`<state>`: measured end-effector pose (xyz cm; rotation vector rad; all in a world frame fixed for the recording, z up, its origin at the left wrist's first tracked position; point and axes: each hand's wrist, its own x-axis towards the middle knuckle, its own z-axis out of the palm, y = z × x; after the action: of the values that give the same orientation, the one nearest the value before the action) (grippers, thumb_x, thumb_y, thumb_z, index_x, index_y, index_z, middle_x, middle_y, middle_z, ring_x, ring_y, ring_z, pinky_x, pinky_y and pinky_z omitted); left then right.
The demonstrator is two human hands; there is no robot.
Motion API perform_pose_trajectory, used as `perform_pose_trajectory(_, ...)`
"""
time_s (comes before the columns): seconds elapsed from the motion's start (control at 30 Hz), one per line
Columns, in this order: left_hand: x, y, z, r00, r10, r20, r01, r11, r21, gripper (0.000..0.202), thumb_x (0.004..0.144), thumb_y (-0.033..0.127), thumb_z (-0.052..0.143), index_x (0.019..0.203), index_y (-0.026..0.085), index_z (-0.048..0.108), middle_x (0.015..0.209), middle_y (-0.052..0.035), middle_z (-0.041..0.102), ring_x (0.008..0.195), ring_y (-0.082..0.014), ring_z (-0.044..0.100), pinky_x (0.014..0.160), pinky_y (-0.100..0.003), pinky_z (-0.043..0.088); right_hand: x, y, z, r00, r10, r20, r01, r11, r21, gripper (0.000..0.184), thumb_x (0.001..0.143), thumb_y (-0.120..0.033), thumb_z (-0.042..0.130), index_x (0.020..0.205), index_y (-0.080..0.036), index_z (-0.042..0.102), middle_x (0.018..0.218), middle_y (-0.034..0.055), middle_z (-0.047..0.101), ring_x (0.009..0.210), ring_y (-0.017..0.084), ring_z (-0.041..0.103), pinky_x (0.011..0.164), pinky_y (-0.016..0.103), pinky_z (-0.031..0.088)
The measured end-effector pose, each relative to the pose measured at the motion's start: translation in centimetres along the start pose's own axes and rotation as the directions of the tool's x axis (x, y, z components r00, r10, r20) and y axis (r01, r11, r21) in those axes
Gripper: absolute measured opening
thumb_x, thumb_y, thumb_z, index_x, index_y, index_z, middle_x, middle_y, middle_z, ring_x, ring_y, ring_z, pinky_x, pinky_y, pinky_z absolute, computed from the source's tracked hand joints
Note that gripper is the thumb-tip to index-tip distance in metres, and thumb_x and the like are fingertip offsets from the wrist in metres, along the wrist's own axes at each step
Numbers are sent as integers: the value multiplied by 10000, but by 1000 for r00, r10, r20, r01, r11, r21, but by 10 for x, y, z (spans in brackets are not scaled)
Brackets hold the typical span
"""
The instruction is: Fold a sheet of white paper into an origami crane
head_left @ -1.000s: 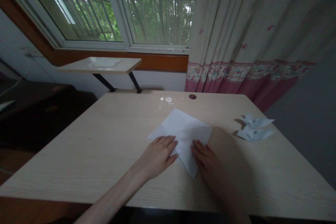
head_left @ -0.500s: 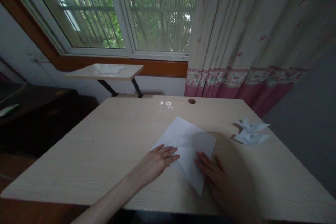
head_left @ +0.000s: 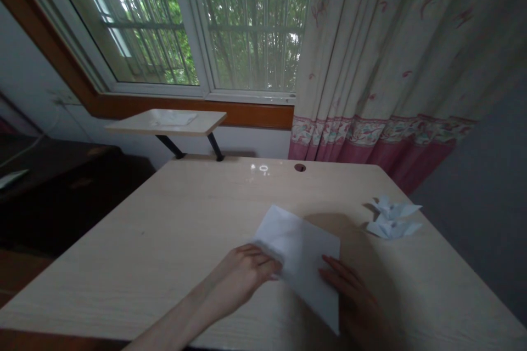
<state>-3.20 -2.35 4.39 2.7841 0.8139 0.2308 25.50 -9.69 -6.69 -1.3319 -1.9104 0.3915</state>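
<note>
A white sheet of paper (head_left: pixel 302 255), folded along at least one edge, lies on the desk in front of me with one corner pointing towards me. My left hand (head_left: pixel 255 271) is at its left edge, fingers curled and closed on the paper. On the opposite edge is my right hand (head_left: pixel 348 288), its fingers over the top of the sheet and its thumb hidden. The right hand looks closed on that edge, in dim light.
Two folded white paper figures (head_left: pixel 393 219) stand at the right of the desk (head_left: pixel 185 241). A small raised shelf (head_left: pixel 201 123) with a clear plastic-looking item (head_left: pixel 171 117) is at the back left. Behind are a window (head_left: pixel 255 38) and a curtain (head_left: pixel 370 66).
The paper has turned slightly and come nearer to me. My left fingers have gone from lying flat to curling at its edge. My right hand has shifted with the right edge.
</note>
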Motion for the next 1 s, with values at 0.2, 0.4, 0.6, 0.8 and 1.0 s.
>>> perform_pose_trajectory(0.2, 2, 6, -9, 1000, 12, -7, -12, 1000, 16, 212, 975, 307, 469, 1126, 234, 599, 927, -12, 722, 832, -206, 693, 753, -305, 501, 2, 12, 3, 956, 241, -166, -247, 969, -20, 404, 731, -141, 536, 1043, -323, 718, 1116, 97, 587, 886, 242, 637, 681, 351, 581)
perform_pose_trajectory(0.4, 9, 9, -18, 1000, -14, -3, 14, 998, -62, 221, 985, 320, 451, 1097, 244, 626, 919, 1, 729, 834, -191, 699, 758, -290, 491, 16, 2, -13, 966, 242, -94, -220, 955, 199, 282, 747, -268, 626, 1001, -331, 729, 1317, 98, 506, 1091, 304, 591, 753, 386, 575)
perform_pose_trajectory(0.6, 16, 6, -30, 998, -50, 38, 55, 989, -137, 273, 996, 322, 421, 946, 222, 670, 825, 7, 721, 771, -170, 696, 681, -245, 475, 28, -17, 0, 975, 195, -109, -144, 921, 361, 267, 818, -444, 537, 724, -282, 728, 1245, 82, 622, 1108, 304, 596, 878, 447, 511)
perform_pose_trajectory(0.8, 22, -10, -29, 997, -71, 15, 73, 954, -292, 213, 929, 387, 548, 967, 228, 685, 862, -1, 719, 806, -171, 680, 673, -225, 465, 38, -22, -9, 931, 364, -18, -334, 872, 359, 240, 697, -403, 668, 902, -294, 726, 1111, 51, 700, 965, 284, 667, 742, 365, 571)
perform_pose_trajectory(1.0, 27, -15, -35, 995, -31, 90, 64, 914, -400, 281, 782, 374, 731, 1024, 239, 684, 963, -11, 715, 900, -199, 666, 745, -256, 475, 40, -18, -6, 906, 423, 25, -397, 828, 396, 359, 693, -402, 637, 1015, -261, 709, 1013, 61, 722, 812, 266, 689, 644, 352, 573)
